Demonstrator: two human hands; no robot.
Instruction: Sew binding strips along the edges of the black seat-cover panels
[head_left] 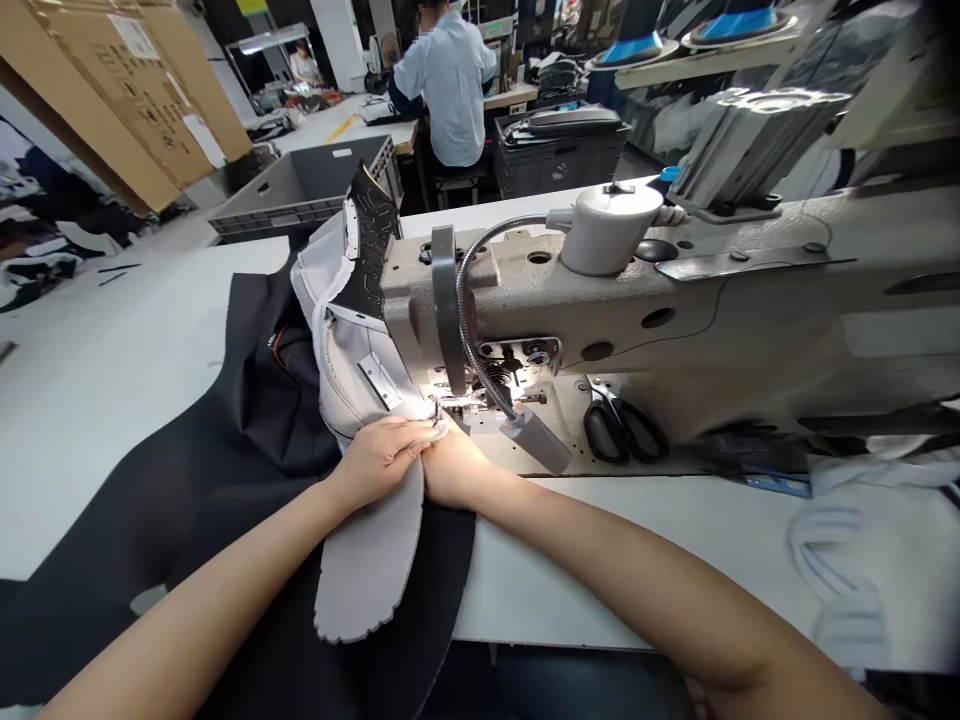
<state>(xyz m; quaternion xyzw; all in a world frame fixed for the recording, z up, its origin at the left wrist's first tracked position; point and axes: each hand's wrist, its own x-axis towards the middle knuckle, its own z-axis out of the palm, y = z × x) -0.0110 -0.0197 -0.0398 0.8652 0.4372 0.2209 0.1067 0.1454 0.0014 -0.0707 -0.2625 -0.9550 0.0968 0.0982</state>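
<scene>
Pressing down on the grey shoe upper, your left hand lay curled over its edge right at the needle area of the sewing machine, fingers gripping the material. Your right hand sat just beside it, touching the same edge, though you could not tell how its fingers were closed. The grey insole piece trailed toward you over black fabric, and scissors lay on the machine bed.

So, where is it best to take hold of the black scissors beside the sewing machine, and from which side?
Probably by the two looped handles of the black scissors, coming from the front, the person's side. The loops lie toward the table edge, flat and uncovered, while the blades point back under the sewing machine arm.
</scene>
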